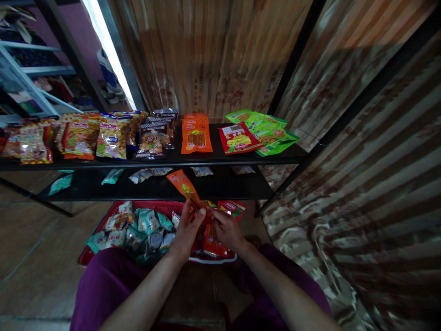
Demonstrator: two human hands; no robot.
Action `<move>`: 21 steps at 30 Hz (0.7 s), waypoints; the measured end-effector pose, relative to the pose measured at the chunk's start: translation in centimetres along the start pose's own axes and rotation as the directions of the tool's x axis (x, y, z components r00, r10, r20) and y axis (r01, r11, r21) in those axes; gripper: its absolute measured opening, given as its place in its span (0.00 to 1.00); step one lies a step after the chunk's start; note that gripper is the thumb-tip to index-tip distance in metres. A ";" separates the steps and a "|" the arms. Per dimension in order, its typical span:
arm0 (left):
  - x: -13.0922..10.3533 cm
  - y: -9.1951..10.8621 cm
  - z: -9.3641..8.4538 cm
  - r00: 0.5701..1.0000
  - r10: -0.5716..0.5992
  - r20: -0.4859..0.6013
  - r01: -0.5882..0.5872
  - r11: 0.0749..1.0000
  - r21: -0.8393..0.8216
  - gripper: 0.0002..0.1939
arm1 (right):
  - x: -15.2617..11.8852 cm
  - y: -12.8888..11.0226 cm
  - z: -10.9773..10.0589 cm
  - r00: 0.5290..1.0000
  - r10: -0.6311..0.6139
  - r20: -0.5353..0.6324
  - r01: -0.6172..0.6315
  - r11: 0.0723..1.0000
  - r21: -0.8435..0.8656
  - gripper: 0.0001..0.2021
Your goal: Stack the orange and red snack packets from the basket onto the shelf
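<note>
An orange snack packet (182, 183) is tilted up above the basket, its top end toward the shelf. My left hand (186, 227) is closed around its lower part, thumb on top. My right hand (227, 230) is closed at the packet's near end; its fingertips are partly hidden and dim. Below both hands stands a red plastic basket (168, 207) between my knees. Teal and white snack bags (148, 221) fill its left side. Red packets (215, 241) lie on its right side, partly covered by my hands.
The upper black shelf (165, 162) carries rows of snack bags, orange packets (196, 135), a red packet (239, 138) and green packets (267, 128). Small bags lie on the lower shelf (223, 186). A black post (320, 140) and patterned curtain (379, 184) bound the right.
</note>
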State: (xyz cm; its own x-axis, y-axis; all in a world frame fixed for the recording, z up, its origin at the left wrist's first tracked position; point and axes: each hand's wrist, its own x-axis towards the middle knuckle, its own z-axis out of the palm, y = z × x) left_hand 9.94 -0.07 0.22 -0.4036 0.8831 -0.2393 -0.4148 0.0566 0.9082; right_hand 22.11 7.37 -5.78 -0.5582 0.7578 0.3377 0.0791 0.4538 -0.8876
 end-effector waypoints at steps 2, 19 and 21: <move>0.0 -0.8 0.2 0.998 -0.035 -0.055 0.032 0.997 -0.065 0.22 | -1.0 -0.4 1.1 0.991 -0.108 0.075 0.121 0.975 -0.188 0.27; 2.0 -0.4 -4.2 0.897 -0.428 0.112 0.442 0.854 -0.274 0.16 | 2.9 2.2 -1.2 0.845 0.534 -0.039 -0.384 0.656 0.650 0.20; 1.9 -0.8 -4.2 0.891 -0.436 0.127 0.454 0.851 -0.263 0.14 | 2.8 2.0 -0.9 0.826 0.564 -0.027 -0.405 0.625 0.667 0.18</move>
State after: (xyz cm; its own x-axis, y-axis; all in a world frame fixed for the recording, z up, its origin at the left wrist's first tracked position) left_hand 6.12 -0.39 -2.41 -0.0753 0.8209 -0.5660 -0.7509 0.3268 0.5739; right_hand 21.42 10.82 -6.35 -0.3940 0.8941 -0.2129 -0.2752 -0.3357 -0.9009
